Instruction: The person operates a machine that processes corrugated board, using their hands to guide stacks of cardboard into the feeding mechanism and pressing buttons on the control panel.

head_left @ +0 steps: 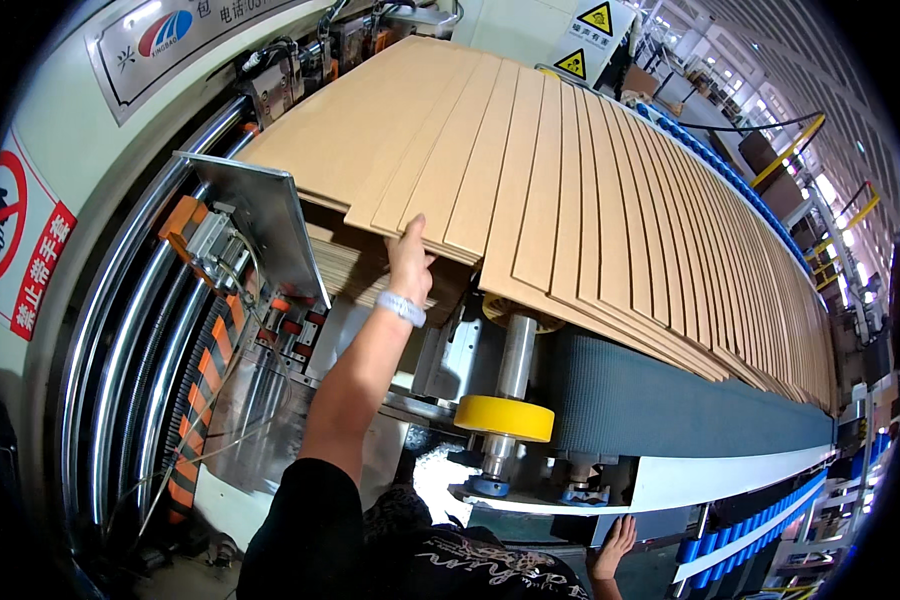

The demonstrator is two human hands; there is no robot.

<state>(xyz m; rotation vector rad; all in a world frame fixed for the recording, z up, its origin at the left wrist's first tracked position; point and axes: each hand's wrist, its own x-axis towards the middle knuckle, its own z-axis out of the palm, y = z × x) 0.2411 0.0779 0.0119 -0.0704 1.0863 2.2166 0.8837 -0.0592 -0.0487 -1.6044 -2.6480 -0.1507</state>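
Note:
Overlapping tan cardboard sheets lie fanned out in a long row, stretching from the machine at left toward the right. My left hand, wearing a pale band at the wrist, is at the near edge of the leftmost sheets. One finger lies on top of a cardboard sheet and the others curl at its edge, partly hidden. Lower right, my right hand rests with fingers extended against the grey side frame of the conveyor, holding nothing.
A dark ribbed conveyor belt runs under the sheets. Beside it are a metal shaft with a yellow wheel, an upright metal plate and steel rollers. More sheets are stacked below. Blue rollers line the lower right.

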